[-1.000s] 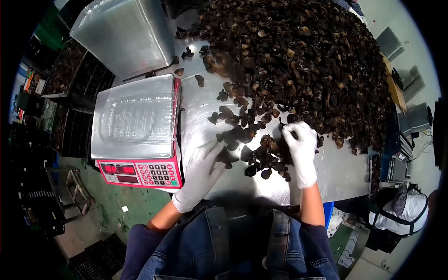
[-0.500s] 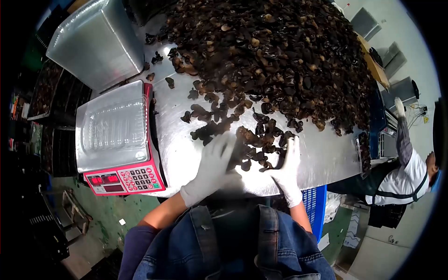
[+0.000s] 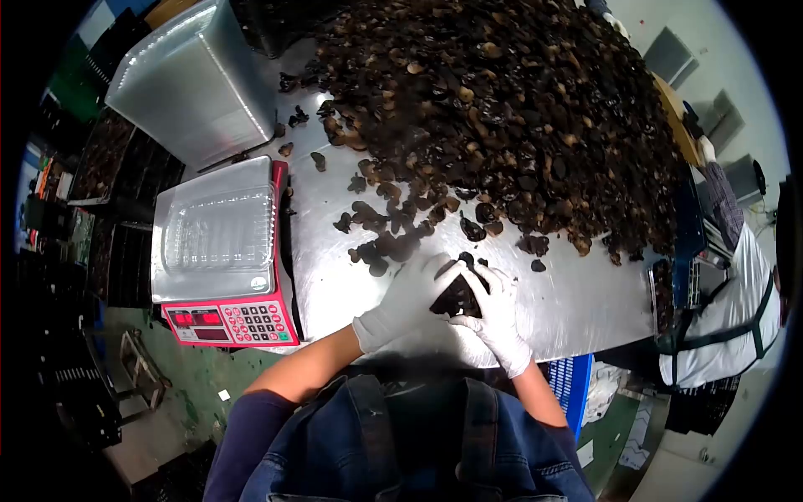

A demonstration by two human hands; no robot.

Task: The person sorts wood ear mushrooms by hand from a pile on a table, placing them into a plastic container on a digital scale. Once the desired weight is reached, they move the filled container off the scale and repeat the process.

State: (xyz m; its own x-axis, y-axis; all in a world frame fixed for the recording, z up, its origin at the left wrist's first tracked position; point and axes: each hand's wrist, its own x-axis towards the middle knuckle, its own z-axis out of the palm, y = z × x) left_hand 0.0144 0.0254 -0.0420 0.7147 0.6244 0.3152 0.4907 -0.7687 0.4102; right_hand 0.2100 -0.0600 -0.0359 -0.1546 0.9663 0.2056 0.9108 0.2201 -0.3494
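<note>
Both of my hands wear white gloves and curl around a small bunch of dark wood ear mushrooms point(image 3: 457, 299) near the table's front edge. My left hand point(image 3: 405, 299) presses on the bunch from the left, slightly blurred. From the right, my right hand point(image 3: 497, 320) closes on it, with the fingertips of both hands nearly meeting at the far side. Part of the bunch is hidden under the gloves. Beyond the hands, loose wood ears point(image 3: 381, 224) trail off a large heap of wood ears point(image 3: 519, 109) on the metal table point(image 3: 569, 293).
At left a red weighing scale point(image 3: 230, 325) carries a clear plastic tray point(image 3: 219, 226). Behind it rises a stack of clear trays point(image 3: 196, 92). A blue crate point(image 3: 572, 389) sits below the table edge. A co-worker point(image 3: 728, 309) stands at the right; another gloved hand point(image 3: 616, 25) shows beyond the heap.
My hands have come together, drawing the wood ears between them into a tight bunch closer to me. The co-worker at the right has leaned towards the table. The whole view has shifted slightly.
</note>
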